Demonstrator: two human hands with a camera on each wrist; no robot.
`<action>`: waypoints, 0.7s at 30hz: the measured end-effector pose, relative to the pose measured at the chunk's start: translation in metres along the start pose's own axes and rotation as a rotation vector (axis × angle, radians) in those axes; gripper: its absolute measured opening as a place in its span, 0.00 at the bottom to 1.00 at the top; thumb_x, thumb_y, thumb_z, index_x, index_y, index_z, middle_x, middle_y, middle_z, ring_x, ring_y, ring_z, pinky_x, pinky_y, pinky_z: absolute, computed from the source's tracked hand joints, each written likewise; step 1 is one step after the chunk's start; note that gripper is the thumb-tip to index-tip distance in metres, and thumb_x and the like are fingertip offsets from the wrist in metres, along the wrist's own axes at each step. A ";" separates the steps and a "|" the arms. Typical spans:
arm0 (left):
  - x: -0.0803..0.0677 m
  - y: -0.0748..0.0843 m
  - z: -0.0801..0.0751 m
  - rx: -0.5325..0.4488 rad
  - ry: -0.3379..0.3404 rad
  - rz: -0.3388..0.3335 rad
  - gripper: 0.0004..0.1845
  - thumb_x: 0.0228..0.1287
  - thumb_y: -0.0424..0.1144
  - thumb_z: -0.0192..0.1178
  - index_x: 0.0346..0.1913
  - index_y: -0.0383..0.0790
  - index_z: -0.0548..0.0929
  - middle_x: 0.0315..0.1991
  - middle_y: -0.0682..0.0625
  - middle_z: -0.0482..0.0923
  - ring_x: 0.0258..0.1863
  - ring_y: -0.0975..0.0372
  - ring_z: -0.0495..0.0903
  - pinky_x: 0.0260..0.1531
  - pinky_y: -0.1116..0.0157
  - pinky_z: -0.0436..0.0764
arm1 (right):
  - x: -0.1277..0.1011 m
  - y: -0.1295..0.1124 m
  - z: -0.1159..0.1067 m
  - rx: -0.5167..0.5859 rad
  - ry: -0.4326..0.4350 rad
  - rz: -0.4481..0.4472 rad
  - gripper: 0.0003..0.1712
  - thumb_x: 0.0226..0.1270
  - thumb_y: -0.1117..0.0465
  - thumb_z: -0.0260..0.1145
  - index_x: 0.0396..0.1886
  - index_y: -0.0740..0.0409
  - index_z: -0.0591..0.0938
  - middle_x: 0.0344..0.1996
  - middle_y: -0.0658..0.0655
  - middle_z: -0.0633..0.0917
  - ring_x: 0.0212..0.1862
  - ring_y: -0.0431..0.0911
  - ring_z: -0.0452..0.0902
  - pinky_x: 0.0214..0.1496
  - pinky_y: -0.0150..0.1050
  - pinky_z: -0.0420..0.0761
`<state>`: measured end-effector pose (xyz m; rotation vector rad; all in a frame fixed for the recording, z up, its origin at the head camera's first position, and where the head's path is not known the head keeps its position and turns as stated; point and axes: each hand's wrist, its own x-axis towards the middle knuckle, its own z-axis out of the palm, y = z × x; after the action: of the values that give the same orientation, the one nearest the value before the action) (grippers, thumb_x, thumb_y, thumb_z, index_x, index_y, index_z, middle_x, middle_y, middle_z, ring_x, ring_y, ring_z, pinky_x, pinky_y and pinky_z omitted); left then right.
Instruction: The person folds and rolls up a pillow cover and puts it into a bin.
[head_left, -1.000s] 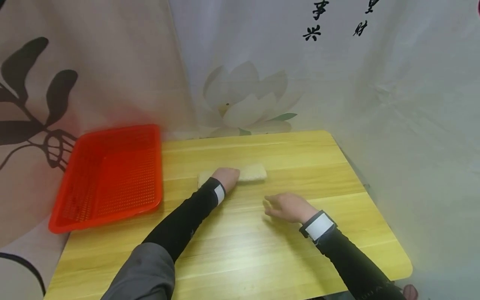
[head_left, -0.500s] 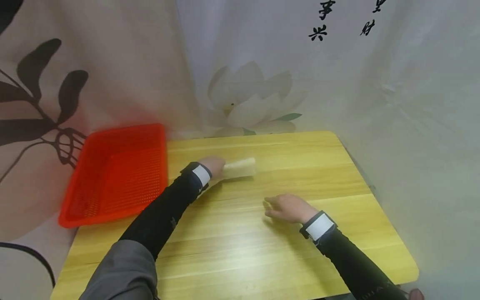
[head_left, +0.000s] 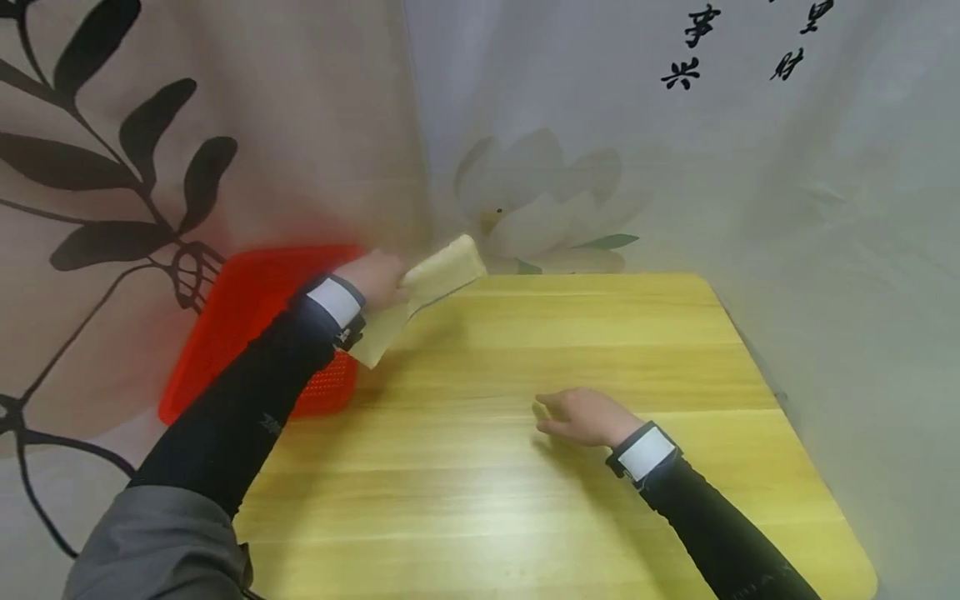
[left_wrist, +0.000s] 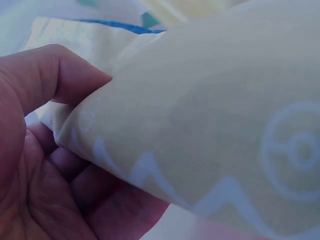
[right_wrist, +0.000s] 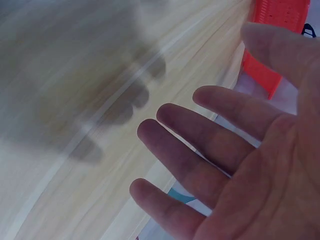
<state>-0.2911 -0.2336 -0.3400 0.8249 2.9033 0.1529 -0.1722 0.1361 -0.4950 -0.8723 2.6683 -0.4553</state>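
My left hand [head_left: 371, 277] pinches a folded pale yellow towel [head_left: 444, 271] between thumb and fingers, raised over the right side of the red basket [head_left: 243, 296]. One flap of the towel hangs down below the hand. In the left wrist view, the thumb [left_wrist: 75, 75] presses on the towel [left_wrist: 210, 110], which has a white zigzag and circle pattern and a blue edge. My right hand [head_left: 585, 415] hovers above the wooden table, fingers spread and relaxed, holding nothing. Its shadow falls on the tabletop in the right wrist view.
The perforated plastic basket stands at the table's back left corner, partly covered by my left arm. The yellow wood table [head_left: 480, 467] ends at a hanging printed curtain [head_left: 562, 100] behind it. A dark watch-like band [head_left: 645, 454] sits on the right wrist.
My left hand has picked the towel up off the table and carried it left and up to the basket, a flap unfolding downward. The head view has turned left; the right hand stays put.
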 end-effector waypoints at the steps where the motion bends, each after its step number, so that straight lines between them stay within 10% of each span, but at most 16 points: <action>1: -0.005 -0.001 -0.009 -0.026 0.007 -0.021 0.08 0.68 0.36 0.63 0.42 0.32 0.84 0.32 0.42 0.80 0.33 0.51 0.79 0.40 0.51 0.82 | 0.001 -0.001 0.000 0.002 0.003 -0.004 0.34 0.81 0.48 0.65 0.74 0.68 0.76 0.65 0.69 0.83 0.64 0.64 0.83 0.70 0.60 0.79; 12: -0.063 -0.070 -0.064 0.038 0.033 -0.227 0.12 0.68 0.40 0.61 0.34 0.32 0.82 0.26 0.43 0.76 0.26 0.51 0.75 0.27 0.57 0.74 | 0.018 -0.005 0.004 -0.001 -0.013 -0.042 0.35 0.81 0.47 0.64 0.75 0.67 0.75 0.66 0.67 0.83 0.64 0.63 0.83 0.69 0.60 0.79; 21: -0.106 -0.113 -0.046 0.025 0.049 -0.551 0.15 0.64 0.37 0.63 0.43 0.23 0.80 0.35 0.30 0.79 0.38 0.37 0.80 0.42 0.39 0.81 | 0.035 -0.018 0.003 -0.003 -0.030 -0.093 0.35 0.82 0.47 0.64 0.75 0.65 0.75 0.66 0.66 0.83 0.63 0.62 0.84 0.70 0.59 0.79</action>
<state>-0.2667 -0.3887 -0.3001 0.0023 3.0514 0.0836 -0.1883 0.1004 -0.4973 -0.9994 2.6101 -0.4566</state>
